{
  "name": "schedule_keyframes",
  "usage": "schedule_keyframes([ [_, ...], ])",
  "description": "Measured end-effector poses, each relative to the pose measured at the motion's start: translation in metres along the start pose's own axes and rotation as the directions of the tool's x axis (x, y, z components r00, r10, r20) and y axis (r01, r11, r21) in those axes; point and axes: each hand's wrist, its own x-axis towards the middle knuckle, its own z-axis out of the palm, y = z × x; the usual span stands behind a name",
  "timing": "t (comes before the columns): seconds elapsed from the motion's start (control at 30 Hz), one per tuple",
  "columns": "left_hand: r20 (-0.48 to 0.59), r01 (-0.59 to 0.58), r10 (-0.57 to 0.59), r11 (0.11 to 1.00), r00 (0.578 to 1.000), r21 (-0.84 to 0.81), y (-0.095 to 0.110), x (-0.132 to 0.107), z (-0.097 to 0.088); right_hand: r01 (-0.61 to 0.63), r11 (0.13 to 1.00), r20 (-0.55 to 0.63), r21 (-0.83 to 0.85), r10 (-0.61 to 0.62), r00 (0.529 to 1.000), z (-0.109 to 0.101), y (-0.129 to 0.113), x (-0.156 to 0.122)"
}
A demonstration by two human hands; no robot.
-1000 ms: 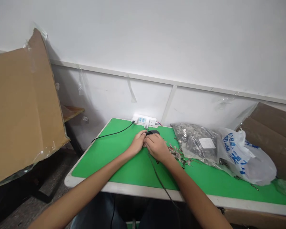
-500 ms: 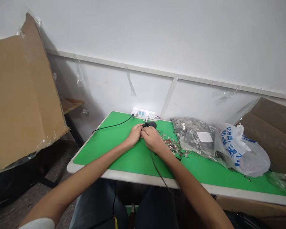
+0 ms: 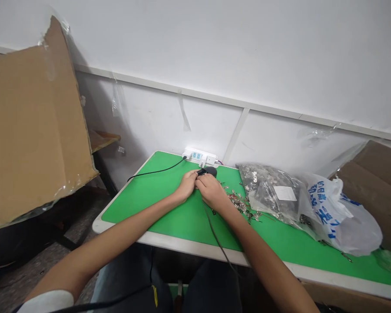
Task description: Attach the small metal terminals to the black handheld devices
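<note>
Close together over the green tabletop [image 3: 163, 217], my two hands meet near its far edge. My left hand [image 3: 187, 187] is closed, its fingertips at a small black object [image 3: 210, 171] with a rounded dark end; its kind cannot be made out. My right hand [image 3: 210, 189] is also closed, fingers bent over the near side of that object and hiding part of it. From beneath the right hand a thin dark cable [image 3: 215, 232] runs over the table's front edge. Small metal parts with short wires [image 3: 239, 203] lie scattered just right of my right hand.
A white power strip [image 3: 200, 155] with a plugged-in black cord [image 3: 159, 171] sits against the wall. On the right are a clear bag of metal parts [image 3: 270, 187], a white plastic bag [image 3: 348, 221] and a cardboard box [image 3: 374, 178]. A large cardboard sheet [image 3: 35, 130] stands at left.
The view has shifted slightly, so the table's things appear a little further right. Both hands keep their closed hold at the black object, with little visible change.
</note>
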Motion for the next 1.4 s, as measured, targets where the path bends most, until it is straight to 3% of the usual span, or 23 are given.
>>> schedule_keyframes([
  [0.27,-0.022,0.036,-0.035,0.999,0.999,0.024,-0.003,0.000,0.005,0.017,0.999,-0.066,0.049,-0.013,0.998,-0.003,0.011,-0.007],
  [0.57,-0.043,-0.129,0.129,0.992,0.991,0.000,-0.006,0.003,0.010,0.044,0.999,-0.084,-0.016,-0.046,0.995,-0.009,0.021,-0.011],
  [0.73,-0.004,-0.100,0.099,0.994,0.995,-0.034,-0.003,-0.003,0.010,0.010,1.000,-0.080,0.007,-0.009,0.997,-0.011,0.021,-0.013],
  [0.87,0.006,-0.047,0.047,0.999,0.999,-0.023,0.003,-0.009,0.012,-0.059,0.998,-0.100,-0.015,0.058,0.993,-0.017,0.025,-0.016],
  [1.07,0.014,-0.059,0.058,0.998,0.998,0.006,0.000,-0.005,0.012,-0.154,0.988,-0.182,-0.022,0.147,0.972,-0.025,0.035,-0.013],
  [1.2,0.109,-0.068,0.065,0.997,0.992,0.032,-0.008,0.000,0.010,-0.199,0.978,-0.198,-0.055,0.185,0.963,-0.028,0.042,-0.012],
  [1.4,0.149,-0.094,0.085,0.994,0.985,0.050,-0.011,0.000,0.013,-0.449,0.893,-0.224,0.024,0.443,0.868,-0.024,0.045,-0.016],
])
